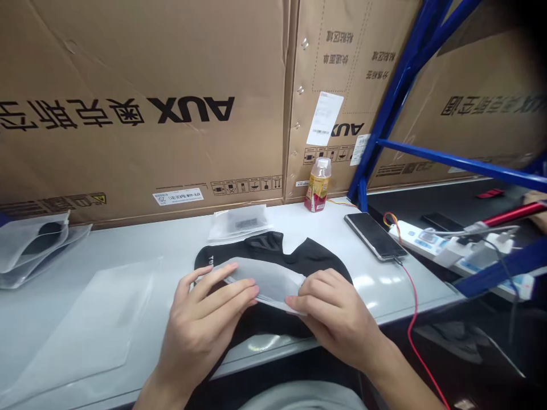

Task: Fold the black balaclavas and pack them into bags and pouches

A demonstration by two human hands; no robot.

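A white, frosted plastic bag, folded into several layers, lies between both hands above a black garment. My left hand has its fingers stretched over the bag's left part and pinches its near edge; the thumb is mostly hidden. At the other end, my right hand is closed on the bag's right corner, with fingers bent and the thumb underneath. White lettering and a grey logo show on the garment, which hangs slightly over the table's front edge. Just behind it rests a flat frosted bag with a printed label.
A large frosted bag lies flat on the white table. Zip bags with something dark inside sit far left. Cardboard boxes, a drink bottle, a charging phone, power strips and a blue rack post surround it.
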